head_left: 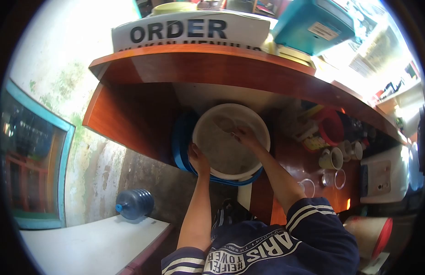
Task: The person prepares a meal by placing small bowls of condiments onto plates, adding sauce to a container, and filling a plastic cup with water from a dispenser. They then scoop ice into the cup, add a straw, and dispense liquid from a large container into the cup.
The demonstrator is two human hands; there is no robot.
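A round whitish basin (228,158) sits on a larger blue tub (181,142) under the wooden counter. Cloudy, pale contents fill the basin, too indistinct to identify. My left hand (197,159) is at the basin's left rim, its fingers bent against the edge; whether they grip the rim is hard to tell. Over the inside of the basin, my right hand (246,137) has its fingers closed on the handle of what looks like a scoop or strainer (224,123), whose round end lies toward the far side.
The wooden counter (198,66) overhangs the basin, with an ORDER sign (189,31) and a teal container (313,25) on top. Cups (330,158) and glasses stand at the right. A blue water jug (135,204) lies on a white surface (98,245) at lower left.
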